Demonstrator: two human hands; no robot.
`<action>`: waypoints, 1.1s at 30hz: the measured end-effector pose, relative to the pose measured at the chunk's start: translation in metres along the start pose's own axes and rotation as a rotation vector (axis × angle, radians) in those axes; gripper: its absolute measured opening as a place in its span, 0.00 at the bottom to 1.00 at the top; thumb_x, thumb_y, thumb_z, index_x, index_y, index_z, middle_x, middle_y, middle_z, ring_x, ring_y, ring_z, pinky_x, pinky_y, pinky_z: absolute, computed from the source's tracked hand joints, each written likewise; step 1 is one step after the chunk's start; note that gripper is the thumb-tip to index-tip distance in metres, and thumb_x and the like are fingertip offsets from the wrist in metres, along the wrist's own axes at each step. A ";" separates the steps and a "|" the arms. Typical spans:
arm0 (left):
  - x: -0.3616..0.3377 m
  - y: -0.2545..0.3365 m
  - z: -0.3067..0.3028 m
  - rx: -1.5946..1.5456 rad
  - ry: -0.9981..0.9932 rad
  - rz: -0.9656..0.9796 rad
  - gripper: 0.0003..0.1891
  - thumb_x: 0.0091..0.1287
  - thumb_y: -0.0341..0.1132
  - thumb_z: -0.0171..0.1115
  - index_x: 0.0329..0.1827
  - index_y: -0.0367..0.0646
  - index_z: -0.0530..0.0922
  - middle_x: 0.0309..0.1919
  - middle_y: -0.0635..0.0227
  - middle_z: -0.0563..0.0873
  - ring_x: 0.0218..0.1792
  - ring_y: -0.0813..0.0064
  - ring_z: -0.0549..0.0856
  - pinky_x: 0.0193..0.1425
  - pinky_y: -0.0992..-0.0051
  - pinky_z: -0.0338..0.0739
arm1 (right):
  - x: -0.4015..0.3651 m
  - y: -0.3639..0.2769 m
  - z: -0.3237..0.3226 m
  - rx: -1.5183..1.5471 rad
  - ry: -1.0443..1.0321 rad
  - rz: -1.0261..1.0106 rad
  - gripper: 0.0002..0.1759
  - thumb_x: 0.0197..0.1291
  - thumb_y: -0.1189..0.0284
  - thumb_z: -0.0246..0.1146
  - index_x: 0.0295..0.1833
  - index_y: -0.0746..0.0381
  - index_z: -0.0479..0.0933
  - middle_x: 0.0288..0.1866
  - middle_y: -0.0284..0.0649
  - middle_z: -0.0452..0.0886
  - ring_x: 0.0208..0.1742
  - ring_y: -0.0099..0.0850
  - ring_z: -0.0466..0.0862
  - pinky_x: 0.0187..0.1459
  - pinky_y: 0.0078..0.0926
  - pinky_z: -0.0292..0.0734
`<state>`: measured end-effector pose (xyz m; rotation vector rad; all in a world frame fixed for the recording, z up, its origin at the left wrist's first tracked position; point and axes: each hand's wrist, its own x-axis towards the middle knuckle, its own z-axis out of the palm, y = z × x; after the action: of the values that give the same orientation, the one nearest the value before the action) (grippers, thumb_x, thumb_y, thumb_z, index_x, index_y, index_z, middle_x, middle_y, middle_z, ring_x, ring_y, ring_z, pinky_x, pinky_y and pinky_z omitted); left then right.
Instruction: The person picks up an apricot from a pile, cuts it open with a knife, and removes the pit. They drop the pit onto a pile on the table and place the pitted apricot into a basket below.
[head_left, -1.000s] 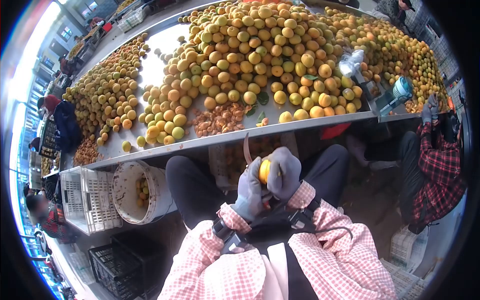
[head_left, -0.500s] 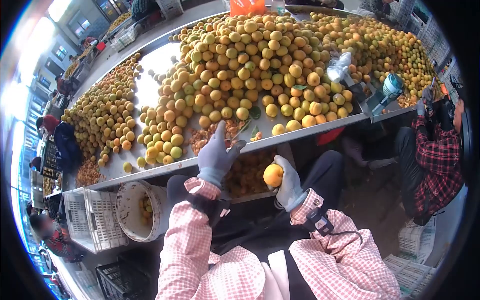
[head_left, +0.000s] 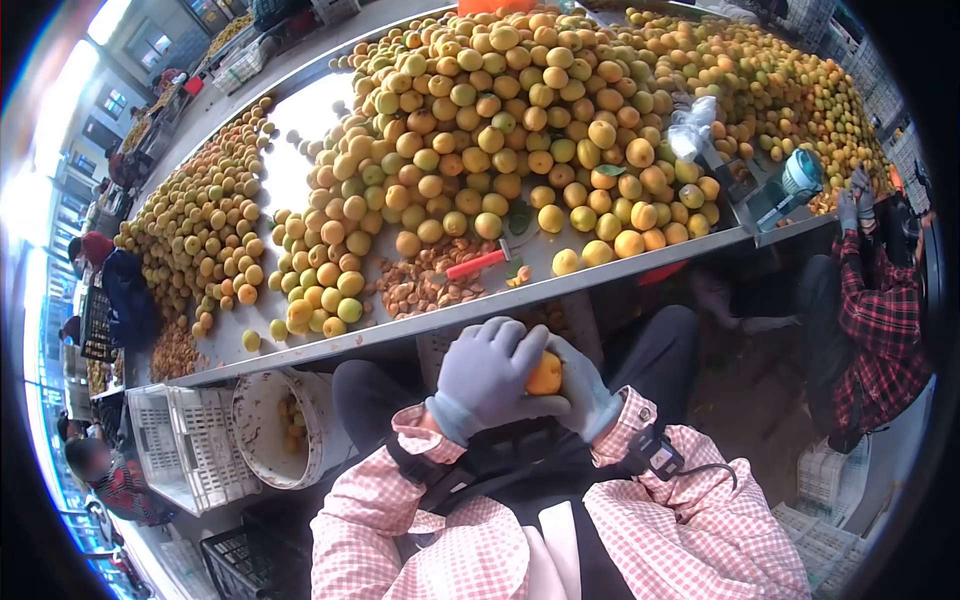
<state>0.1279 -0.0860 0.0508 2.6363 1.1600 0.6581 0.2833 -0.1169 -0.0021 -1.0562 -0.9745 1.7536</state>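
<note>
Both gloved hands meet over my lap, just below the table edge. An orange apricot (head_left: 545, 373) is between them. My right hand (head_left: 588, 392) cups it from the right side. My left hand (head_left: 488, 375) is curled against its left side, with the thumb below; its fingertips are partly hidden. Ahead on the metal table (head_left: 400, 326), a red-handled tool with a short metal head (head_left: 478, 264), peeler-like, lies on a patch of brown pits or scraps (head_left: 425, 285). A large heap of apricots (head_left: 455, 130) rises behind it.
At lower left stand a white bucket (head_left: 330, 425) with some fruit inside and white plastic crates (head_left: 165, 440). A blue-green bottle (head_left: 790, 190) and a clear plastic bag (head_left: 692, 128) are at right. A co-worker in a plaid shirt (head_left: 880, 320) sits at far right.
My left hand has come back from the table's pit patch to the apricot in my right hand. The red-handled tool now shows on the pits. The right hand has shifted slightly.
</note>
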 end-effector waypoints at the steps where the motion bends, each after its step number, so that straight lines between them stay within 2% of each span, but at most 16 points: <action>1: -0.001 0.000 0.004 0.025 -0.054 0.051 0.41 0.42 0.66 0.71 0.51 0.42 0.77 0.36 0.63 0.80 0.40 0.59 0.83 0.42 0.64 0.77 | 0.000 0.001 0.000 0.001 -0.004 0.007 0.23 0.72 0.52 0.50 0.58 0.60 0.69 0.51 0.40 0.76 0.54 0.28 0.79 0.57 0.28 0.76; 3: -0.001 0.002 0.007 0.059 0.027 0.092 0.39 0.42 0.68 0.68 0.46 0.43 0.78 0.29 0.66 0.79 0.32 0.63 0.83 0.36 0.66 0.76 | -0.001 -0.013 0.006 0.655 0.027 0.396 0.21 0.72 0.52 0.49 0.52 0.58 0.74 0.46 0.33 0.78 0.48 0.21 0.79 0.53 0.22 0.76; 4: -0.002 0.003 0.007 0.079 -0.027 0.099 0.38 0.43 0.68 0.68 0.43 0.43 0.77 0.27 0.67 0.78 0.29 0.65 0.82 0.33 0.67 0.75 | -0.004 -0.014 0.004 0.671 0.007 0.451 0.22 0.73 0.51 0.48 0.51 0.57 0.74 0.46 0.33 0.78 0.47 0.19 0.79 0.52 0.21 0.76; 8: 0.001 0.008 0.003 0.068 -0.036 0.161 0.31 0.48 0.65 0.66 0.34 0.43 0.76 0.19 0.70 0.76 0.20 0.66 0.80 0.24 0.69 0.72 | -0.016 0.002 0.008 0.738 0.084 0.349 0.22 0.74 0.55 0.49 0.56 0.61 0.73 0.50 0.38 0.78 0.51 0.24 0.79 0.55 0.26 0.76; 11: -0.001 0.012 0.008 0.005 0.001 0.130 0.26 0.55 0.60 0.63 0.34 0.43 0.76 0.19 0.68 0.76 0.20 0.64 0.80 0.23 0.68 0.73 | -0.019 0.037 0.002 0.346 0.198 0.028 0.23 0.71 0.62 0.54 0.62 0.68 0.69 0.54 0.46 0.76 0.55 0.36 0.78 0.60 0.33 0.73; 13: -0.002 0.016 0.014 -0.036 0.052 0.097 0.24 0.58 0.58 0.61 0.36 0.42 0.77 0.19 0.67 0.76 0.20 0.62 0.80 0.23 0.67 0.73 | -0.028 0.029 0.007 -0.863 0.434 -0.680 0.28 0.67 0.69 0.57 0.68 0.72 0.64 0.57 0.54 0.74 0.60 0.47 0.75 0.64 0.37 0.70; 15: -0.005 0.024 0.023 -0.145 0.206 -0.019 0.20 0.63 0.50 0.57 0.41 0.40 0.78 0.23 0.62 0.80 0.22 0.58 0.82 0.27 0.65 0.76 | -0.019 0.029 0.009 -0.954 0.533 -0.824 0.24 0.65 0.72 0.57 0.63 0.72 0.66 0.53 0.55 0.74 0.52 0.48 0.78 0.55 0.35 0.74; 18: -0.014 0.045 0.041 -0.618 0.364 -0.438 0.14 0.64 0.38 0.56 0.47 0.38 0.78 0.31 0.55 0.84 0.31 0.53 0.85 0.38 0.66 0.79 | -0.013 0.004 0.018 -0.140 0.335 -0.594 0.06 0.67 0.73 0.55 0.37 0.64 0.71 0.32 0.42 0.72 0.31 0.32 0.73 0.35 0.27 0.70; 19: -0.017 0.050 0.048 -0.780 0.428 -0.557 0.13 0.66 0.37 0.55 0.46 0.38 0.77 0.30 0.54 0.84 0.29 0.54 0.85 0.37 0.67 0.79 | -0.010 0.003 0.017 -0.136 0.328 -0.589 0.06 0.67 0.73 0.55 0.37 0.64 0.71 0.32 0.42 0.72 0.31 0.32 0.73 0.35 0.27 0.70; 21: -0.025 0.033 0.062 -0.466 0.403 -0.454 0.15 0.75 0.42 0.49 0.47 0.38 0.77 0.34 0.57 0.84 0.32 0.68 0.83 0.40 0.73 0.77 | -0.005 0.004 0.016 -0.416 0.355 -0.579 0.09 0.68 0.73 0.54 0.32 0.61 0.70 0.26 0.39 0.71 0.29 0.26 0.73 0.34 0.23 0.69; 23: -0.029 0.028 0.053 -1.563 0.339 -1.080 0.20 0.77 0.48 0.49 0.48 0.38 0.78 0.37 0.65 0.84 0.37 0.74 0.82 0.41 0.76 0.75 | 0.004 0.005 0.004 -0.273 0.319 -0.388 0.14 0.72 0.65 0.51 0.34 0.60 0.72 0.27 0.37 0.75 0.28 0.23 0.75 0.32 0.20 0.69; 24: -0.036 0.017 0.056 -1.275 0.256 -0.842 0.24 0.77 0.52 0.46 0.53 0.39 0.77 0.40 0.72 0.83 0.40 0.78 0.82 0.43 0.77 0.76 | 0.005 -0.003 -0.002 0.058 0.261 -0.161 0.19 0.73 0.58 0.47 0.36 0.60 0.73 0.27 0.37 0.77 0.25 0.22 0.74 0.29 0.20 0.70; 25: -0.043 0.006 0.058 -1.067 0.165 -0.707 0.27 0.74 0.55 0.50 0.58 0.39 0.76 0.40 0.66 0.84 0.41 0.73 0.83 0.46 0.74 0.76 | 0.003 -0.007 -0.008 0.388 0.198 0.070 0.26 0.74 0.50 0.42 0.38 0.60 0.74 0.27 0.36 0.78 0.21 0.21 0.72 0.26 0.19 0.71; 27: -0.047 -0.006 0.044 -0.643 0.078 -0.635 0.31 0.69 0.58 0.55 0.60 0.38 0.74 0.42 0.59 0.85 0.44 0.63 0.84 0.50 0.69 0.76 | 0.004 -0.004 -0.020 0.343 0.135 0.075 0.32 0.73 0.44 0.38 0.39 0.60 0.76 0.25 0.37 0.79 0.17 0.24 0.73 0.23 0.20 0.72; 31: -0.019 -0.031 0.007 -0.047 0.104 -0.519 0.27 0.66 0.47 0.62 0.63 0.40 0.73 0.51 0.52 0.82 0.53 0.54 0.80 0.57 0.64 0.74 | 0.004 0.008 -0.036 0.464 0.059 0.238 0.32 0.71 0.42 0.42 0.43 0.61 0.77 0.32 0.39 0.82 0.28 0.28 0.82 0.28 0.20 0.76; 33: -0.001 -0.048 0.003 0.009 0.187 -0.409 0.25 0.63 0.40 0.64 0.61 0.40 0.74 0.51 0.55 0.81 0.54 0.53 0.79 0.58 0.61 0.73 | 0.005 0.010 -0.040 0.620 0.041 0.363 0.27 0.72 0.47 0.47 0.48 0.61 0.76 0.43 0.39 0.82 0.40 0.31 0.85 0.35 0.24 0.80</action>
<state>0.0973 -0.0539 0.0317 2.2721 1.6912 0.8240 0.3161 -0.1079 -0.0257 -0.8812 -0.1728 2.1191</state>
